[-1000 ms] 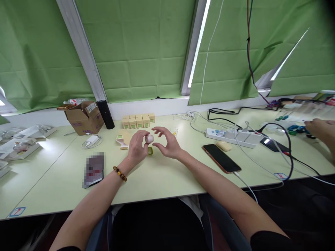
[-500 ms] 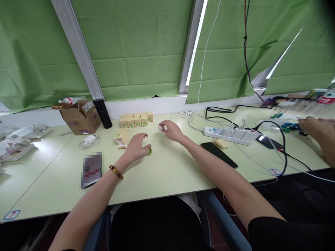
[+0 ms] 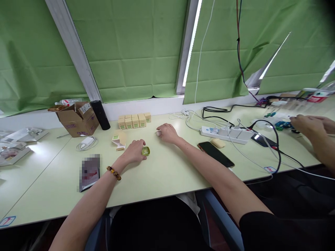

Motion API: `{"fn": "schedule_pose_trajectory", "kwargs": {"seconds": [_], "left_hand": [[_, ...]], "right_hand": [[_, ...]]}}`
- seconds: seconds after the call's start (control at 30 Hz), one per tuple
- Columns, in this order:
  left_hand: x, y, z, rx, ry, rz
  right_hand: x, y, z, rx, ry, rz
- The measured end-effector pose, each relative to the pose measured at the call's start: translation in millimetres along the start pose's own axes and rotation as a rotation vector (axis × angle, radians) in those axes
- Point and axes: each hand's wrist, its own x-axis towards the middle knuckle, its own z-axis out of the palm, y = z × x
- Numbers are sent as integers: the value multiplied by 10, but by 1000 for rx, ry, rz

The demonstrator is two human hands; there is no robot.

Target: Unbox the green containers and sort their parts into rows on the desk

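One head-worn camera looks from above the lap [image 3: 154,226], forward and down — a wide view. The left hand [image 3: 134,152] and right hand [image 3: 168,133] sit near mid-frame, at middle range. The table [image 3: 167,174] spans the frame's width; the green curtain [image 3: 136,52] beyond it — facing the lens — fills the upper part.

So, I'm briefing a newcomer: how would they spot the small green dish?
On the pale table, nearer than the row of small tan boxes, find the left hand, with a beaded bracelet at its wrist. At that hand's fingertips is the small green dish. Its colour sets it apart from the tan open carton to its left and the whitish object at the right hand.
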Motion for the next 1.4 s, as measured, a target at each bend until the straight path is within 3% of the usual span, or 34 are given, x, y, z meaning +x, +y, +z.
{"fn": "schedule_pose_trajectory", "kwargs": {"seconds": [0.23, 0.3, 0.43, 0.53, 0.63, 0.83, 1.0, 1.13, 1.4], "left_hand": [[-7, 51, -4, -18, -24, 0], [2, 64, -13, -76, 74, 57], [31, 101, -39, -213, 394, 219], [39, 135, -48, -255, 598, 301], [30, 161, -42, -230, 716, 373], [5, 176, -7, -4, 841, 527], [-19, 231, 16, 190, 961, 623], [-49, 266, 2, 118, 957, 599], [-54, 222, -75, -96, 1000, 472]], "right_hand": [[-125, -296, -220, 139, 140, -20], [-181, -436, -274, 285, 212, -9], [-308, -671, -317, 733, 304, 32], [-406, -775, -306, 988, 301, 19], [-486, -852, -282, 1142, 227, -28], [-543, -1037, -224, 1218, 162, -84], [-537, -1110, -190, 1423, 138, -59], [-529, -1058, -240, 1505, 132, -57], [-526, -997, -306, 1307, 381, -59]]}}
